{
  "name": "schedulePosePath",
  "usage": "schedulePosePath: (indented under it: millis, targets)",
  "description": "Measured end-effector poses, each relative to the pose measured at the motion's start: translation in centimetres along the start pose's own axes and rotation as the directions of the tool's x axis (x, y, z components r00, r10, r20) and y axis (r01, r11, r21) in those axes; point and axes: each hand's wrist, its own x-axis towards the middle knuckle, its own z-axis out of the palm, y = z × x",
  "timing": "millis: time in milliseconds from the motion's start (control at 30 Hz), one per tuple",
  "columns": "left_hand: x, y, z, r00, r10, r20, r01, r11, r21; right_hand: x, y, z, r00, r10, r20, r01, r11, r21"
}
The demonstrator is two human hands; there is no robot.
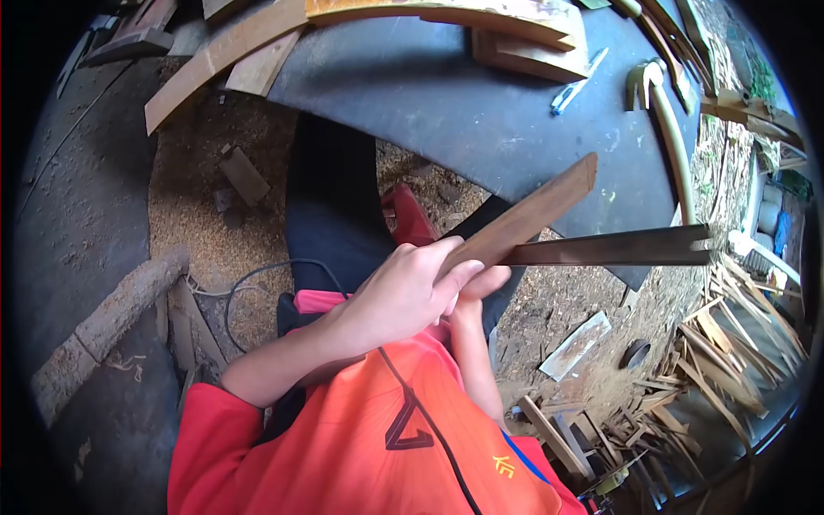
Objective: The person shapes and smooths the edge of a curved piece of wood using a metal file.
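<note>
My left hand point(421, 279) is wrapped round a brown wooden strip point(541, 206), which slants up and to the right over the table corner. Below and behind it, my right hand point(482, 285) is partly hidden, with fingers curled at the near end of a dark, straight, flat bar point(618, 248). That bar points right and crosses under the wooden strip close to my hands. Both pieces are held in front of my orange shirt, above my lap.
On the dark table point(386, 94) lie curved wooden pieces point(438, 10), a blue-and-white pen point(580, 81) and a hammer point(665, 129). A log point(107, 322) is at left. Wood scraps point(721, 352) heap at right, and a wood block point(245, 174) sits on the sawdust floor.
</note>
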Motion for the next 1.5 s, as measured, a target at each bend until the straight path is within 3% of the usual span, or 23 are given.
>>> schedulePosePath:
  millis: [67, 133, 167, 200, 300, 467, 600, 700, 900, 1033, 1133, 1333, 1367, 1467, 1500]
  targets:
    - [0.6, 0.2, -0.1, 0.997, 0.078, -0.023, -0.077, 0.997, 0.033, 0.4, 1.0, 0.4, 0.995, -0.101, 0.002, 0.101, 0.995, 0.024]
    - [0.5, -0.3, 0.0, 0.990, 0.130, -0.055, -0.128, 0.991, 0.037, 0.0, 0.9, -0.3, 0.985, -0.167, 0.051, 0.174, 0.942, -0.286]
    - [0.5, 0.6, -0.2, 0.996, 0.053, -0.066, -0.054, 0.998, -0.025, -0.2, -0.8, 1.0, 0.987, -0.158, 0.038, 0.159, 0.898, -0.411]
    - [0.8, 0.6, -0.2, 0.981, 0.148, -0.126, -0.146, 0.989, 0.025, -0.4, -2.6, 2.2, 0.989, -0.149, 0.025, 0.140, 0.839, -0.526]
    - [0.8, 0.4, -0.5, 0.992, 0.091, -0.090, -0.087, 0.995, 0.048, -0.1, -2.0, 2.7, 0.939, -0.325, 0.113, 0.326, 0.731, -0.599]
    - [0.6, 0.9, -0.4, 0.991, 0.088, -0.100, -0.086, 0.996, 0.026, 0.5, -1.8, 3.0, 0.903, -0.412, 0.125, 0.394, 0.672, -0.627]
    - [0.8, 1.1, -0.9, 0.999, 0.024, -0.029, -0.026, 0.998, -0.065, 0.5, -4.8, 4.1, 0.954, -0.273, 0.126, 0.299, 0.815, -0.496]
    - [0.7, 1.4, -0.8, 1.000, 0.016, -0.023, -0.017, 0.998, -0.062, 0.8, -0.6, 2.1, 0.948, -0.277, 0.155, 0.316, 0.787, -0.530]
    - [1.2, 1.5, -1.3, 0.995, 0.074, -0.065, -0.082, 0.988, -0.127, 0.6, -4.5, 4.6, 0.866, -0.458, 0.200, 0.469, 0.604, -0.645]
    - [1.3, 1.2, -1.3, 0.999, -0.036, 0.019, 0.039, 0.985, -0.170, 1.3, -3.8, 3.3, 0.863, -0.431, 0.265, 0.493, 0.598, -0.633]
    - [1.4, 1.3, -1.6, 0.998, -0.022, 0.052, 0.032, 0.977, -0.213, 1.2, -3.2, 3.2, 0.886, -0.394, 0.244, 0.460, 0.683, -0.567]
    - [1.8, 0.6, -1.5, 0.996, -0.008, 0.085, 0.035, 0.946, -0.322, 0.1, -5.0, 2.6, 0.908, -0.276, 0.315, 0.411, 0.732, -0.544]
    - [1.9, 0.6, -1.7, 0.993, -0.009, 0.117, 0.049, 0.940, -0.338, -0.3, -5.5, 2.1, 0.932, -0.176, 0.316, 0.333, 0.761, -0.557]
    - [2.1, 0.5, -2.1, 0.983, -0.009, 0.181, 0.077, 0.926, -0.369, -0.6, -7.1, 2.4, 0.928, -0.215, 0.305, 0.366, 0.690, -0.625]
    - [2.1, 0.5, -2.2, 0.982, -0.011, 0.187, 0.081, 0.925, -0.372, -0.9, -7.6, 2.7, 0.936, -0.260, 0.237, 0.351, 0.639, -0.685]
